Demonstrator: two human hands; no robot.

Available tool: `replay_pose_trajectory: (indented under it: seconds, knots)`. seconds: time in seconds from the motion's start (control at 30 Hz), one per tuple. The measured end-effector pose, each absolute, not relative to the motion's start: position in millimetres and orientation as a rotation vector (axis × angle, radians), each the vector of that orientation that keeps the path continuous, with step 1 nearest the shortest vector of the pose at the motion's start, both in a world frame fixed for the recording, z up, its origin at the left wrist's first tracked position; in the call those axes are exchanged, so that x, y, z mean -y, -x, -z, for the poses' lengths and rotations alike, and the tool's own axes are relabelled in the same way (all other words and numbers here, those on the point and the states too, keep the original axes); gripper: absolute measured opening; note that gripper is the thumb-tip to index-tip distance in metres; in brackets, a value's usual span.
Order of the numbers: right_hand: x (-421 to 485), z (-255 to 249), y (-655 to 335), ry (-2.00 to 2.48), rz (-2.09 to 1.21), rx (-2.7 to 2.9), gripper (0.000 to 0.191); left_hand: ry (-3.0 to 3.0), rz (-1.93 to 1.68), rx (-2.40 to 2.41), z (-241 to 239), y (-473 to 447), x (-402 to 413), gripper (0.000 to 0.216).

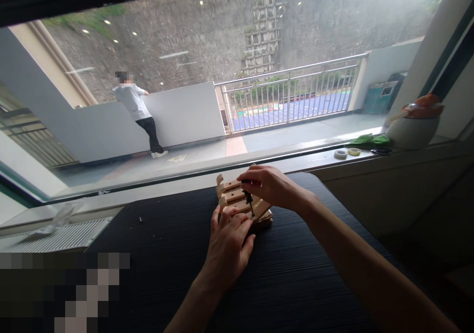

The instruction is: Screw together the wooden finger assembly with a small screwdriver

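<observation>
Pale wood is what you are working on: a small wooden assembly (237, 201) of slats with rounded ends sits on the dark, ribbed counter (303, 283), near its far edge and just below the window.

Your left hand (227, 244) comes in from below. Its fingers are curled over the near side of the assembly and clasp it, with the thumb out to the right. Your right hand (272, 187) reaches over from the right, fingertips pinched around the top of a short black screwdriver (249, 201). The screwdriver stands nearly upright with its tip down on the slats. The two hands are just beside each other and do not touch.

A small dark piece (140, 219) lies alone on the counter, well to the left; you cannot tell what it is.

On the window sill (318, 159) to the right lie two tape rolls (347, 152), a green cloth (366, 140) and a white pot (412, 131) with something orange on top.

Outside, a person (138, 113) in a white top leans on the balcony wall, beside a metal railing (292, 93). A yellowish sheet (177, 158) lies on the balcony floor, its print too small to read, as are the banners far beyond the railing.
</observation>
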State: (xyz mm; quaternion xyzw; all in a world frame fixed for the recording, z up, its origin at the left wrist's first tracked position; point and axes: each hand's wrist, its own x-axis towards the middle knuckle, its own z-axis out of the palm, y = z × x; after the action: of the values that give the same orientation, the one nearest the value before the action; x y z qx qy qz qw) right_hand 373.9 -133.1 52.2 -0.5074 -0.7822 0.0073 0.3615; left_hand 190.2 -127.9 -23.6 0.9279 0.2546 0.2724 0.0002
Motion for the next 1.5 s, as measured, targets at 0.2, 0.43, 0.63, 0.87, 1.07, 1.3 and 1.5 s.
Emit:
replay_pose_trajectory:
  seconds: [0.2, 0.43, 0.63, 0.87, 1.07, 1.3, 1.5]
  knots:
    - [137.2, -55.7, -373.9, 1.244, -0.044, 2.051, 0.029, -2.926, -0.850, -0.809, 22.9, -190.0, 128.6, 0.025]
    - [137.9, -57.7, -373.6, 1.221, -0.105, 2.014, 0.023, -2.929, -0.861, -0.800, 23.0, -189.8, 128.9, 0.025]
    - [134.4, -53.1, -374.1, 1.260, -0.109, 1.967, 0.021, -2.917, -0.845, -0.807, 24.2, -189.7, 128.6, 0.024]
    - [135.5, -53.0, -373.4, 1.212, -0.090, 2.040, 0.028, -2.921, -0.834, -0.812, 24.4, -189.9, 128.0, 0.025]
    - [136.2, -55.3, -372.8, 1.256, -0.129, 2.028, 0.030, -2.938, -0.847, -0.813, 24.5, -189.1, 127.9, 0.026]
    - [133.9, -54.2, -375.8, 1.322, -0.098, 1.982, 0.019, -2.931, -0.849, -0.804, 24.6, -189.0, 128.4, 0.025]
    - [131.8, -50.0, -376.0, 1.395, -0.112, 1.929, 0.022, -2.943, -0.866, -0.805, 24.5, -189.6, 128.1, 0.025]
